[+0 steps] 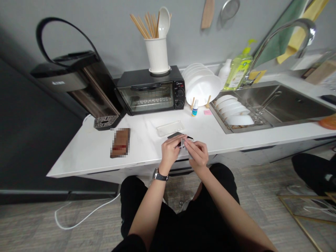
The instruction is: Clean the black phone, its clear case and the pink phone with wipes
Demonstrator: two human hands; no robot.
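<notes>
Both hands meet low over the front of the white marble countertop [141, 140], wrists turned inward and fingers curled rather than spread. The left hand [170, 151] is mostly closed, its fingers [175, 140] lying against a flat dark slab [174, 135] with a glossy face. The right hand [196, 155] is closed to a pinch, its fingertips [187, 142] on a small silver-grey piece [184, 145] standing up between the hands. Fingers hide the meeting point, so whether slab and piece are joined cannot be told; a dark reddish patch between them is too small to identify. The grip suits small, thin work: fingertips carry the hold, both forearms angle in toward the centre, and the work sits directly over the countertop, giving anything that slips only a short drop onto a flat surface. A clear plastic tray [170, 128] lies just behind the hands, near but not touching them. A wristwatch [160, 175] sits on the left wrist, clear of the pinch. Farther left, a pixelated brown object [120, 142] lies flat on the countertop, its detail obscured. Behind the hands stand a small blue-and-white bottle [194, 108] and a pink sticky note [207, 112], both well beyond the hands.
</notes>
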